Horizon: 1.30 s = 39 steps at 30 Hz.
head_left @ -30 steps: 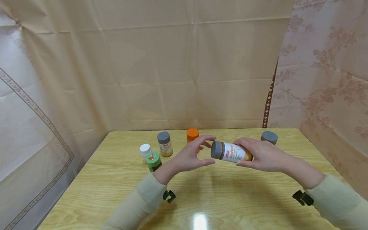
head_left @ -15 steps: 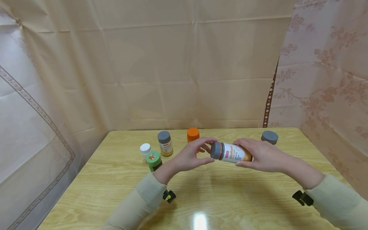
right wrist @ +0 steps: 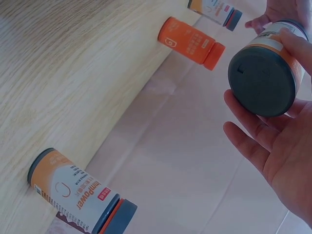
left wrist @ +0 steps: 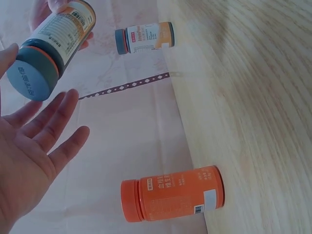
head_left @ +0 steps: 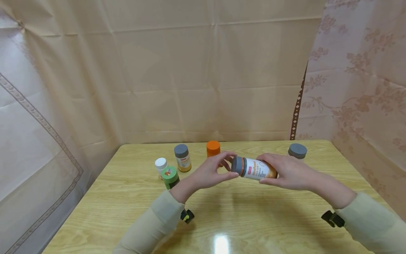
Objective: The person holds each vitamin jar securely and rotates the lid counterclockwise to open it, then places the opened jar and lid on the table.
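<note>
Left grip point(head_left: 210, 172) nearer bottle point(head_left: 256, 169) above table point(head_left: 253, 218) (curtain point(head_left: 171, 70) behind)

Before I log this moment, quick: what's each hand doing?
Left hand: open at the gray cap; whether it touches, I can't tell.
Right hand: closed, holding the bottle under that cap, near its base.

Held bottle point(left wrist: 54, 45): fine print point(left wrist: 61, 33) illegible

I see the left hand point(left wrist: 27, 161) spread beside the blue-grey lid point(left wrist: 31, 80) of a jar point(left wrist: 66, 31) that the right hand point(left wrist: 39, 13) holds; contact is hard to judge. On the worktop point(left wrist: 253, 122), an orange bottle point(left wrist: 175, 194) stands left, a white-labelled bottle point(left wrist: 145, 37) right.
</note>
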Available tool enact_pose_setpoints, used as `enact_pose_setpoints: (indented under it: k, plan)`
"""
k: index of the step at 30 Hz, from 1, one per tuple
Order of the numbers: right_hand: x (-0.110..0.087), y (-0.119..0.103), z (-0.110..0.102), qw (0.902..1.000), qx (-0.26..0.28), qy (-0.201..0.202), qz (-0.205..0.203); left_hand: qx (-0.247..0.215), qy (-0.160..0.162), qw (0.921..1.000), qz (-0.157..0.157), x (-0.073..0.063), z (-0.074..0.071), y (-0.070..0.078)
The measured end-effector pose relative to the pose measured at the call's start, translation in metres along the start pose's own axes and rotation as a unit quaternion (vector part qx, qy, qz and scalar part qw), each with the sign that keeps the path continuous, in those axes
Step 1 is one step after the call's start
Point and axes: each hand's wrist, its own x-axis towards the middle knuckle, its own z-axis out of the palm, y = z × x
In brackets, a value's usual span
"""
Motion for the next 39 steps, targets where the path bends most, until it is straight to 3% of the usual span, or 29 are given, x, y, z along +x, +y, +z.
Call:
enact_pose_setpoints:
  k: [10,18,29,39]
  plan:
    - [0.0001,0.0000,0.0006,0.9999,-0.007,0.011,-0.002,0.005,0.012,0.9971,0.076,-0.0007,0.0005,-0.0021]
    - [0.0008,-0.0009,0.0010,1.0000,-0.003,0.005,0.000,0.013,0.010,0.9941,0.107,0.0004,0.0009,-0.0008]
    - [0.0016,0.0005,0.0037,0.9999,-0.007,0.010,-0.011,-0.008,0.006,0.9964,0.084,0.0006,0.0010,-0.0031]
    - [0.0035,-0.0005,0.0035,0.9993,-0.025,0.022,-0.016,-0.020,0.005,0.9997,0.014,-0.0002,0.0002,0.0022]
